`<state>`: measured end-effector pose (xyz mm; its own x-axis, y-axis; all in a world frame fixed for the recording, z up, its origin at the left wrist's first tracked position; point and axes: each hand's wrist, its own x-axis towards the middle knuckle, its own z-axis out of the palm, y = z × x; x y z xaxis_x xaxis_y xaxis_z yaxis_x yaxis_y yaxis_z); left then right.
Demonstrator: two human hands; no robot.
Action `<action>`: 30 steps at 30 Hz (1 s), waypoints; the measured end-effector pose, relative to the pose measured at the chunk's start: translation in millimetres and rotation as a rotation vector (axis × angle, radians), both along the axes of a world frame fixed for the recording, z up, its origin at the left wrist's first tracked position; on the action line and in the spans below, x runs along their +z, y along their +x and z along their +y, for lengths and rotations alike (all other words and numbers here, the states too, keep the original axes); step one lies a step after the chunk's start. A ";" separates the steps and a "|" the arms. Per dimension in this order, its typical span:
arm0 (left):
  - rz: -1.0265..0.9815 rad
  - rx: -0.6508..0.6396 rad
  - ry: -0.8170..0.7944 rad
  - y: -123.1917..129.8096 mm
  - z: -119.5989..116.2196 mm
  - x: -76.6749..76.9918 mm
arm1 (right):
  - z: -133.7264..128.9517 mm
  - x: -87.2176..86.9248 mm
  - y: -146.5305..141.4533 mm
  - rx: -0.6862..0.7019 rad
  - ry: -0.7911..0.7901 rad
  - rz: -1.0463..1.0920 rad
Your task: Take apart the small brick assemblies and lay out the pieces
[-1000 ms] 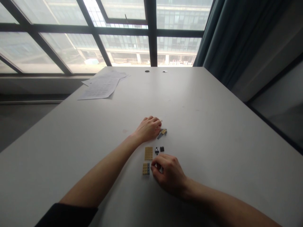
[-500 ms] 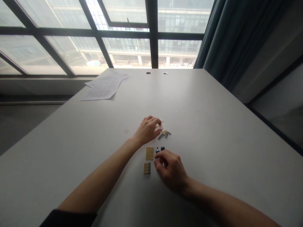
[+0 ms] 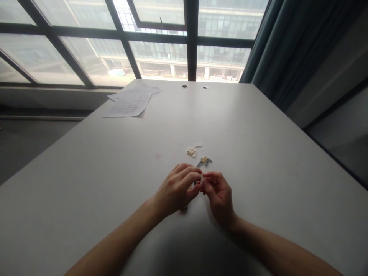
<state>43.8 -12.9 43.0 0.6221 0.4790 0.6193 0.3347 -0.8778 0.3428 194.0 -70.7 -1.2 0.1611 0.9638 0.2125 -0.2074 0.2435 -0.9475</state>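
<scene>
White tabletop (image 3: 267,161) fills the scene, running away past both hands to a dark-framed window (image 3: 192,57) bright with daylight. Far beyond the right hand, off to its right, hangs a blue-grey curtain (image 3: 267,57); well beyond the left hand, to its left, printed papers (image 3: 129,102) overlap near the table's edge.

Now the hands, and they're meeting! Left hand (image 3: 175,188) reaches in with fingers curved over, right hand (image 3: 221,195) comes across with thumb and fingers bent tight. Just past the fingertips, grey-and-tan pieces (image 3: 204,159) lie at a slant; beyond those, a huddle of cream bricks (image 3: 191,152), and a pale strip (image 3: 198,145) just behind, its long axis running across, left to right.

Peeking through the gap of the left hand: a tan piece (image 3: 189,188), mostly covered. And the smallest, a small pale piece (image 3: 202,178), sits right between the two hands, pinched narrowly by both! Its visible sliver runs roughly near to far, but fingers hide the ends, so which way it points I can't tell.
</scene>
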 end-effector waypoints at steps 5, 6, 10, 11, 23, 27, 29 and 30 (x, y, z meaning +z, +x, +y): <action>0.024 -0.029 -0.022 -2.7 3.0 -3.9 | 1.9 2.5 5.6 -0.048 -0.003 -0.007; 0.009 -0.035 -0.039 -2.4 3.0 -4.9 | 1.7 2.6 6.1 -0.057 -0.006 -0.010; -0.051 -0.047 -0.107 -0.1 1.0 -7.9 | -0.1 4.0 6.7 -0.057 -0.006 -0.013; -0.067 -0.049 -0.120 0.5 0.4 -8.1 | -0.5 4.7 6.7 -0.053 -0.003 -0.015; -0.138 -0.036 -0.343 1.0 -7.0 0.6 | 0.6 -2.5 12.8 -0.086 0.103 -0.231; -0.157 0.005 -0.454 0.9 -8.7 1.8 | 0.7 -4.2 13.3 -0.084 0.182 -0.327; -0.167 0.014 -0.474 0.3 -8.1 1.0 | 1.3 -2.1 13.4 -0.063 0.202 -0.348; -0.173 0.012 -0.477 0.0 -7.7 0.6 | 1.6 -0.7 13.6 -0.062 0.200 -0.356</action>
<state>43.8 -20.6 43.6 0.5222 0.7403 0.4233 0.2469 -0.6064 0.7559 207.6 -69.1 -1.8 0.0999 0.8887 0.4474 0.1458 0.4318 -0.8901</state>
